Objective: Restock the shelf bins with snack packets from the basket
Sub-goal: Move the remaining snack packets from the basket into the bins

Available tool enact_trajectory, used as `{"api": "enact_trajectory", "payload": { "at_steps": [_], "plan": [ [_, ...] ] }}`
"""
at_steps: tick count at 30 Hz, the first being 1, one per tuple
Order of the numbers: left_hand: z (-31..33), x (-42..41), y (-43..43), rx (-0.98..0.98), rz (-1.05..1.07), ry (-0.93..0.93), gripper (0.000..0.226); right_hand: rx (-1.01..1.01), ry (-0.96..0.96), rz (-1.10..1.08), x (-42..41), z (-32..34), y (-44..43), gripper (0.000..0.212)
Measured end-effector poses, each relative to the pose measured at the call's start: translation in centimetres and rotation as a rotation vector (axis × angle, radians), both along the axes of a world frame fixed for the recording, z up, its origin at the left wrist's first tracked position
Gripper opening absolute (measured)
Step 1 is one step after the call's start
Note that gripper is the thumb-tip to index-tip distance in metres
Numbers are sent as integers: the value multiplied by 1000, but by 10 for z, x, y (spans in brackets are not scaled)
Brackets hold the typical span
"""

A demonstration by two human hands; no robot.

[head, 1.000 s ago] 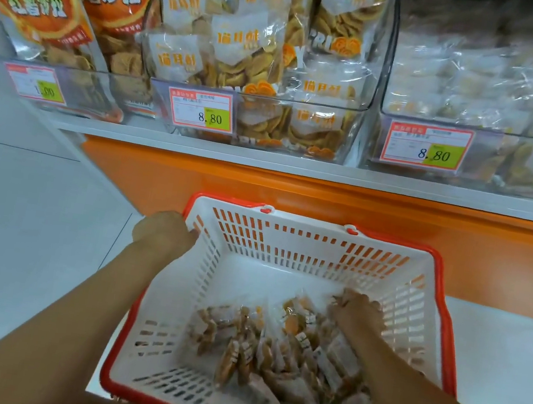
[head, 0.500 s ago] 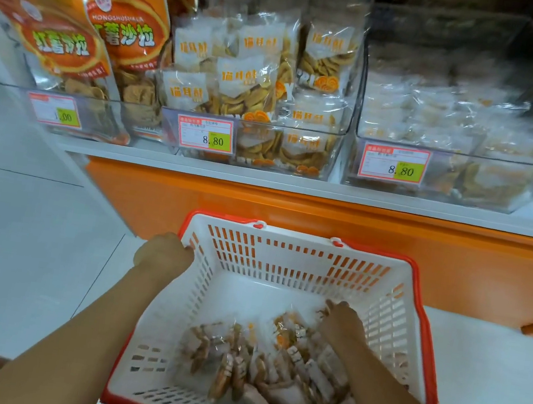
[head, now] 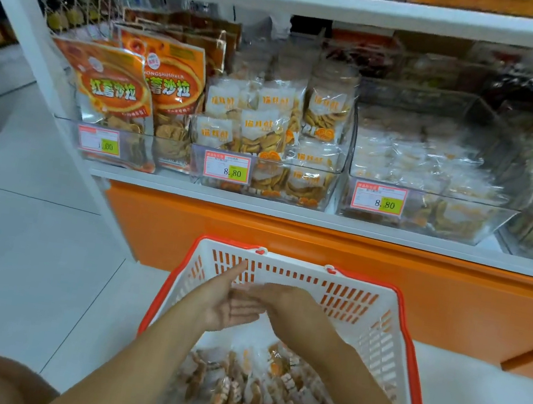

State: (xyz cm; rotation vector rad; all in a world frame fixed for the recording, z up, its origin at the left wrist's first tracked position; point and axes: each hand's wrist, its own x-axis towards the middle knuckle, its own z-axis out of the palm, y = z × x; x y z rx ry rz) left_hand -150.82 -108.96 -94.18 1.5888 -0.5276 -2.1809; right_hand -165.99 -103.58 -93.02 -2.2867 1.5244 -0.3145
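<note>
Fingers (head: 241,312) of the left hand (head: 225,303) spread open, palm up; right hand (head: 288,303) flat, empty, over the basket (head: 387,330). Snack packets (head: 263,398) lie at 6 o'clock; shelf bins (head: 431,178) at 12.

Above the basket (head: 388,327), open air reaches the right bin (head: 497,222), whose top stands clear; the middle bin (head: 336,191) left of it is heaped full.
</note>
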Motion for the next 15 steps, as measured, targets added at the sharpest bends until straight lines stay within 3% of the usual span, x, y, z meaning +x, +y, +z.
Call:
{"api": "enact_trajectory", "payload": {
  "at_steps": [2,5,7,10,12,14,15],
  "plan": [
    [8,0,-6,-110,100,9,45,-108,-82,45,3,10,3,54],
    [25,4,-17,-306,155,-37,39,-277,-299,17,3,18,5,33],
    [36,3,-18,-445,150,-85,33,-312,-496,-194,4,25,9,32],
    [59,-3,-8,-636,107,-95,10,-166,-803,-571,6,38,11,46],
    [70,-8,-1,-775,70,-119,16,-38,-951,-706,3,47,8,45],
    [79,-13,5,-907,51,-176,27,-32,-984,-734,-3,54,5,28],
    [83,-15,7,-969,48,-205,32,-63,-987,-728,-4,59,4,30]
  ]
}}
